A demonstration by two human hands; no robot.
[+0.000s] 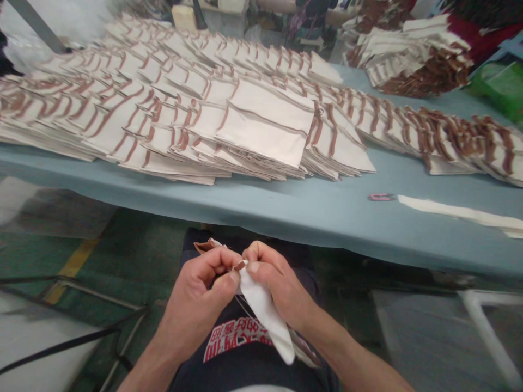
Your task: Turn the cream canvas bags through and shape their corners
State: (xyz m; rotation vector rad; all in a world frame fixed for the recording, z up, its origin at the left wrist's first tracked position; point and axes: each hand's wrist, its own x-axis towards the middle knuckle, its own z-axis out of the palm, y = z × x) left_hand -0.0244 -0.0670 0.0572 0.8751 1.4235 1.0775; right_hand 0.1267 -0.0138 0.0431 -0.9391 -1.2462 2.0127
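Observation:
Over my lap, both hands pinch a white fabric piece with brown trim [265,313]. My left hand [200,288] is closed on its brown edge, thumb against the fingers. Right beside it, my right hand [278,277] grips the white cloth close to the same edge. The white part hangs down below my right hand, and a brown end sticks up behind my left fingers. Thin pale threads or cord dangle beneath the pinch. Exactly what lies between the fingertips is hidden.
Ahead is a table with a blue-grey cover [253,204]. Overlapping stacks of white, brown-edged fabric pieces [265,130] cover much of it. Pink thread snips [382,197] lie near a white fabric strip [457,211]. A metal frame [122,305] stands at the lower left.

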